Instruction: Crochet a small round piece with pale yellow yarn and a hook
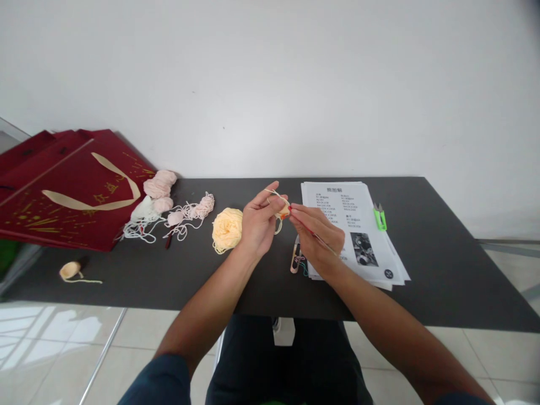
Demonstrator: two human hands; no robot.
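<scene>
My left hand (262, 219) is closed on a small pale yellow crochet piece (283, 210), with a strand of yarn running over its raised index finger. An orange-red spot shows at the edge of the piece. In my right hand (318, 229) is a crochet hook (314, 233) with a red part near its tip and a thin shaft pointing back toward the wrist. The hook's tip meets the piece between my two hands; the exact stitch is too small to make out. A pale yellow yarn ball (228, 229) lies just left of my left hand.
Printed sheets (337, 225) lie under and beyond my right hand, with green thread snips (380, 217) at their right edge. Dark red gift bags (63, 191), pink yarn (160, 184) and white yarn (143, 211) are at left. A small crocheted cup shape (70, 270) sits at front left.
</scene>
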